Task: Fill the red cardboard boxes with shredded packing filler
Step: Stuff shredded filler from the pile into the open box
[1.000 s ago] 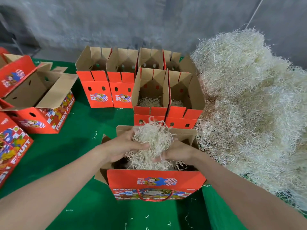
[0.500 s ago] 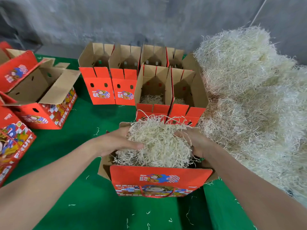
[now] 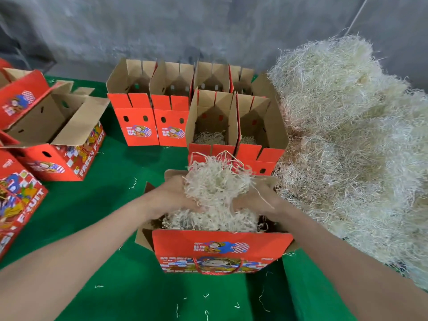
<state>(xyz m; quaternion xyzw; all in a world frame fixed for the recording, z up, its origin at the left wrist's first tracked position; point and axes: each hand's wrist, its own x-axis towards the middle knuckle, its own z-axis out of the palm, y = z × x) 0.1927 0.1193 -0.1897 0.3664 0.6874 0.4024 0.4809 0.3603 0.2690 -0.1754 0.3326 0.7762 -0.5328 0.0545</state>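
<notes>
A clump of shredded filler point(image 3: 215, 181) was held over the open top of the nearest red box point(image 3: 222, 249), which stood on the green bench point(image 3: 111, 200) just in front of the person. A layer of filler could be seen lying inside it, below the rim. The step in hand was judged to be the lowering and spreading of this clump.

For a good result, the clump should be brought down inside the walls before it is let go, since strands stuck out past the far flap and would be shed onto the bench. It should then be teased apart toward the corners rather than pressed into one lump, so that an even bed is left. More could be taken from the loose pile point(image 3: 347, 147) just to the right. The two boxes behind point(image 3: 209, 126) held only a thin layer.

The fingers of the left hand point(image 3: 171, 195) and of the right hand point(image 3: 257, 198) were curled inward and partly buried in the strands. The clump was gripped between the two hands from either side. Neither hand touched the cardboard, as far as could be told.
</notes>
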